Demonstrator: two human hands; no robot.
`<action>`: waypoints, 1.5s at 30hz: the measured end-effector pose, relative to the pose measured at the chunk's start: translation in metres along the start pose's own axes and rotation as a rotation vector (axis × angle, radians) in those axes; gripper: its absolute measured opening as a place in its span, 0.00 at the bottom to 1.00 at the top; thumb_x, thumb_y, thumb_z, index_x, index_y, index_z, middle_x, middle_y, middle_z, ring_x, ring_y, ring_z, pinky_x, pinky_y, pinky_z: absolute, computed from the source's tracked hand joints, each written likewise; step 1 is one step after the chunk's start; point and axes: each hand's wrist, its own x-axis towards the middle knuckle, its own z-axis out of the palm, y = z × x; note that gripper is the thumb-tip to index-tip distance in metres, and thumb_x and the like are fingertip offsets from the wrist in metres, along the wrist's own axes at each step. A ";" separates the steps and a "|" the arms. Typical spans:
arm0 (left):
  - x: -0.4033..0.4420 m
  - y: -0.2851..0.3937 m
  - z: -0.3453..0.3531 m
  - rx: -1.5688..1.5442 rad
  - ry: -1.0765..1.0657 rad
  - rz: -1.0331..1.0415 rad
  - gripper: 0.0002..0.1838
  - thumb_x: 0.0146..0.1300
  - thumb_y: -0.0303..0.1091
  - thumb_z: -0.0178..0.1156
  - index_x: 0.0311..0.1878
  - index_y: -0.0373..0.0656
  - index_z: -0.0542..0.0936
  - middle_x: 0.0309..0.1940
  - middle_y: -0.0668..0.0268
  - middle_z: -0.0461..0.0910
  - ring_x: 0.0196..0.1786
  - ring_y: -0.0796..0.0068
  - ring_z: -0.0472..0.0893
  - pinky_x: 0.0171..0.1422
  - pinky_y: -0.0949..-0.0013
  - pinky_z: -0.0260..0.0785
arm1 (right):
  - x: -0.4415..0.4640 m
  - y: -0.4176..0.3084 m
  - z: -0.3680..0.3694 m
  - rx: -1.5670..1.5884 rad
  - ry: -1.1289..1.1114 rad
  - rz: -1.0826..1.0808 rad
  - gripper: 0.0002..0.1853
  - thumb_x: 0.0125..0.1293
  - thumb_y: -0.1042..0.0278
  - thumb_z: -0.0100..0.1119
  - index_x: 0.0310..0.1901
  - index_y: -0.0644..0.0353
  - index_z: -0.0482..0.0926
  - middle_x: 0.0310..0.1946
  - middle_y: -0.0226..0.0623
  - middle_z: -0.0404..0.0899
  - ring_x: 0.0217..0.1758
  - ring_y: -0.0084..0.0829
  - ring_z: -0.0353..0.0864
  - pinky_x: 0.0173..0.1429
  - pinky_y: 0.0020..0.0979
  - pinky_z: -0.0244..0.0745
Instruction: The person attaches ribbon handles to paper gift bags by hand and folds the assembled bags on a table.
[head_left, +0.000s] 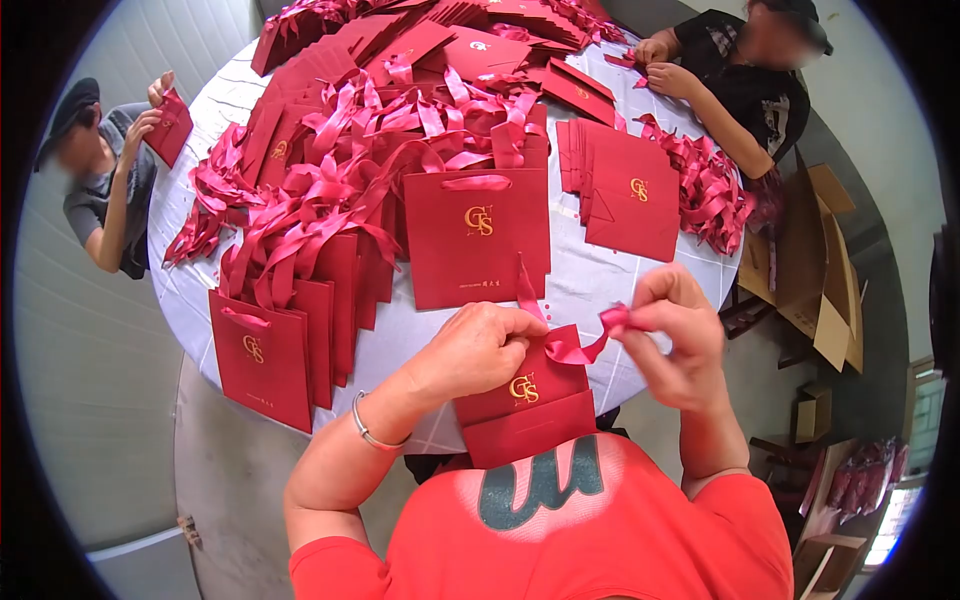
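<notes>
A small red paper gift bag (525,420) with a gold monogram lies at the table's near edge, against my shirt. My left hand (478,345) is closed at its top edge, pinching the bag there, with one ribbon end sticking up beyond the fingers. The pink ribbon (577,352) runs from the bag's top to my right hand (675,335), which is raised on the right. Thumb and fingers of that hand pinch the ribbon's other end. A larger red bag (478,240) stands just beyond my left hand.
Rows of red bags (262,362) with trailing ribbons cover the left and far side of the round table (190,320). A bag stack (630,195) and a ribbon heap (710,190) lie right. Two people (110,180) handle items across the table. Cardboard boxes (815,260) stand right.
</notes>
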 end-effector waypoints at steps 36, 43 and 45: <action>-0.003 -0.010 -0.048 -0.183 -0.299 -0.210 0.12 0.63 0.21 0.53 0.47 0.31 0.81 0.25 0.64 0.82 0.25 0.79 0.82 0.32 0.73 0.72 | 0.003 0.019 0.056 -0.081 -0.179 -0.067 0.12 0.60 0.81 0.66 0.47 0.64 0.82 0.22 0.38 0.75 0.22 0.34 0.75 0.27 0.32 0.70; -0.004 -0.005 -0.047 -0.118 -0.262 -0.200 0.11 0.61 0.21 0.54 0.44 0.32 0.83 0.23 0.64 0.82 0.25 0.79 0.82 0.31 0.72 0.72 | -0.003 0.024 0.075 -0.017 -0.139 -0.103 0.07 0.58 0.75 0.69 0.37 0.61 0.82 0.24 0.37 0.80 0.26 0.35 0.82 0.29 0.31 0.76; -0.004 0.000 -0.048 -0.091 -0.270 -0.212 0.14 0.56 0.20 0.51 0.43 0.29 0.83 0.22 0.59 0.83 0.24 0.75 0.84 0.31 0.71 0.74 | -0.004 0.023 0.076 0.049 -0.176 -0.065 0.06 0.57 0.77 0.69 0.36 0.62 0.82 0.26 0.38 0.81 0.28 0.35 0.84 0.31 0.31 0.78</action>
